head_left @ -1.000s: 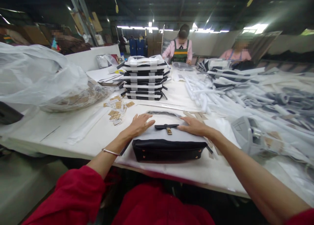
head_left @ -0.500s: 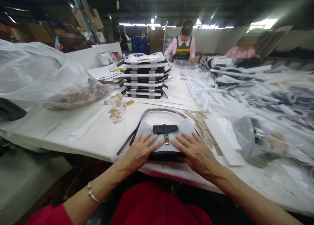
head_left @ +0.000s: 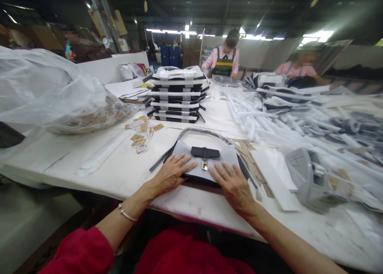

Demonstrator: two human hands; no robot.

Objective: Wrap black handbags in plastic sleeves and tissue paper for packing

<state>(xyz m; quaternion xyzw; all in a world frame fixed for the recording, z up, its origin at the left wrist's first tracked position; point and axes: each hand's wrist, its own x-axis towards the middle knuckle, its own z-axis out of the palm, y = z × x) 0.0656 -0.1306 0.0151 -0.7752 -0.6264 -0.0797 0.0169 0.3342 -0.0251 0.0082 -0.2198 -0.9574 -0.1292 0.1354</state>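
A grey handbag (head_left: 222,157) with a black flap tab, a gold clasp and a black base lies flat on the white table (head_left: 125,172) in front of me, its handle arching away. My left hand (head_left: 172,172) lies flat on the bag's near left part, fingers spread. My right hand (head_left: 235,186) presses flat on the near right part, fingers stretched out. Neither hand grips anything.
A stack of wrapped black-and-white bags (head_left: 177,94) stands behind the handbag. Brown paper tags (head_left: 143,132) lie to the left, a large plastic sack (head_left: 54,92) farther left. White wrapped rolls (head_left: 254,118) and grey parts (head_left: 308,178) cover the right. Two people work at the far end.
The bag went from standing on its base to lying flat. Both hands slid from its far top toward me and now rest on its near edge.
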